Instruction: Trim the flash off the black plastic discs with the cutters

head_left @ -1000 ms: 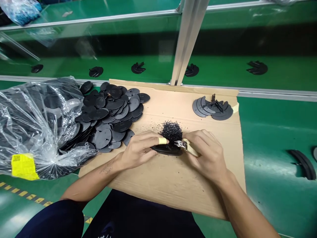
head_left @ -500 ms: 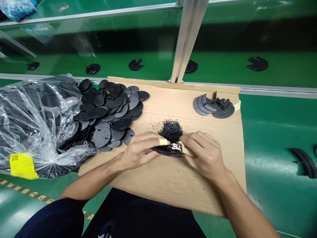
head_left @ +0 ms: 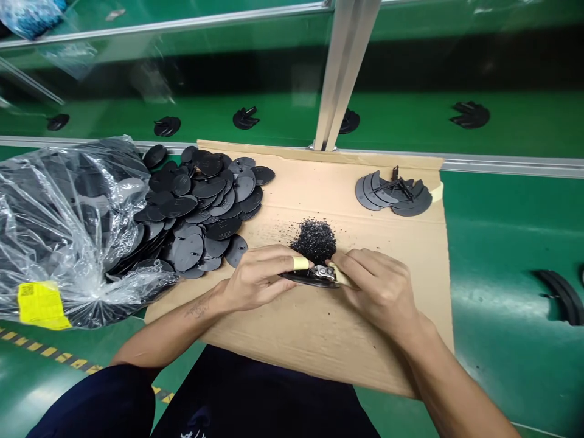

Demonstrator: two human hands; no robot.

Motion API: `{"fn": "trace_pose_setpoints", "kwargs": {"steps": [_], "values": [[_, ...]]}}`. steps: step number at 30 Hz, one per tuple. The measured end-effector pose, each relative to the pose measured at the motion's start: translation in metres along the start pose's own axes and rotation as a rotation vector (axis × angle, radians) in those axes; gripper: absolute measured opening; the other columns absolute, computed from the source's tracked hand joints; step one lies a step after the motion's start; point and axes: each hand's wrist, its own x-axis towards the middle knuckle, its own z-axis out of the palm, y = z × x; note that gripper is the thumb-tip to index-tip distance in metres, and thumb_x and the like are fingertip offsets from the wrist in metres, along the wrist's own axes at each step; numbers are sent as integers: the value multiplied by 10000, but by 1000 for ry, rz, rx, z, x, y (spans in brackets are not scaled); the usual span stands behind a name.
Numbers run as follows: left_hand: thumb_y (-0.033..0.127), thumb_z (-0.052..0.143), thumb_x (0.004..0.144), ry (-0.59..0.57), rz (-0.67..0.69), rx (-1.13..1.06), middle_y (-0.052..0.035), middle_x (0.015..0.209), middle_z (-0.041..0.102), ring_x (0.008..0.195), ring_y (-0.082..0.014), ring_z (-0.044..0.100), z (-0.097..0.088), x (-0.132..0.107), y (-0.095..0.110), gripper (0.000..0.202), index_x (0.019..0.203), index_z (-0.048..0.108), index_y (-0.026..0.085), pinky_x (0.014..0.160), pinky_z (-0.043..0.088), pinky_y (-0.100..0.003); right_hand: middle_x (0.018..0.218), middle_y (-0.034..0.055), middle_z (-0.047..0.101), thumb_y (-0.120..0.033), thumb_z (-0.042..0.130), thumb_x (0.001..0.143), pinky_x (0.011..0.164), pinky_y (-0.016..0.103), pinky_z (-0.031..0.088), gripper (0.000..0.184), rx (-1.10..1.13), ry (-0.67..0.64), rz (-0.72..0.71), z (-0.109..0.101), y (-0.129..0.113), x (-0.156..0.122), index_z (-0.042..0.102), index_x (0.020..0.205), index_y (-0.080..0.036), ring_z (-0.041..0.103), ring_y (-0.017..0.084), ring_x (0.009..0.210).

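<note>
There are two hands (head_left: 260, 277), one pliers (head_left: 322, 271), one held disc (head_left: 310, 280), one cardboard (head_left: 296, 340), one post (head_left: 347, 73), one yellow label (head_left: 43, 306) and five black clusters (head_left: 246, 118) at the back. Piled discs (head_left: 189, 252) I cannot count exactly.

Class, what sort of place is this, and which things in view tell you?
Probably a factory workstation: a heap of near-identical black discs, a plastic bag holding more, and a pliers-like tool in the right hand.
</note>
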Motion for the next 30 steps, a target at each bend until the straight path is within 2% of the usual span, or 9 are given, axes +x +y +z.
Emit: {"fn": "trace_pose_setpoints", "kwargs": {"steps": [6,13,15,18,21,23,25,28,30], "values": [[120,643,925,2,60,40,-91,937,737,845,-139,713,-4,4,4,213,1133,689,136,732,599,-233,687,21,662,-133,556,974,610,305,369,152,-62,31,27,-2,1,2,669,885,-180,519,152,632],[136,599,939,-41,69,230,-93,922,734,820,-168,690,-1,4,-1,156,1067,687,146,710,586,-283,864,59,719,-68,539,930,657,335,327,186,-86,-41,46,1,4,3,657,1009,-189,519,189,756],[161,606,944,1,32,218,-93,942,735,842,-169,695,-1,3,-3,166,1092,679,150,727,594,-286,884,68,715,-55,536,906,657,336,348,222,-2,-33,98,0,7,3,648,1049,-183,547,202,776],[211,644,948,41,-42,180,-87,935,732,840,-169,703,0,4,-3,174,1109,669,149,732,600,-284,943,71,710,-118,577,906,701,336,452,222,300,-6,206,-5,8,7,623,1106,-200,622,219,835],[282,644,961,20,-59,139,-85,899,719,805,-186,697,4,6,-2,172,1088,663,168,702,602,-307,962,65,711,-212,666,909,746,333,531,145,584,-9,221,-12,3,14,616,1044,-225,674,218,874],[409,613,975,-17,-56,60,-86,852,698,764,-210,679,5,8,-3,243,1070,655,189,654,598,-337,859,43,697,-173,630,925,673,305,527,70,645,11,179,-13,-2,16,605,951,-233,664,191,770],[507,469,1020,-62,-72,-22,-95,838,689,749,-225,674,3,11,-4,355,1059,651,204,643,600,-359,812,36,685,-135,593,927,623,296,514,102,638,52,135,-12,-5,17,607,951,-234,648,182,716],[402,358,1067,-199,-137,-78,-92,915,723,813,-211,708,-8,19,-2,352,1060,655,213,701,611,-327,805,37,678,-100,578,915,615,299,514,151,585,126,61,-9,-5,17,611,978,-234,646,179,701],[317,509,1026,-314,-165,-92,-58,875,727,759,-185,702,-21,29,2,188,1017,665,214,649,594,-281,827,44,685,-90,576,914,628,307,524,171,546,160,18,-6,-2,16,611,1004,-232,652,180,707]]}}
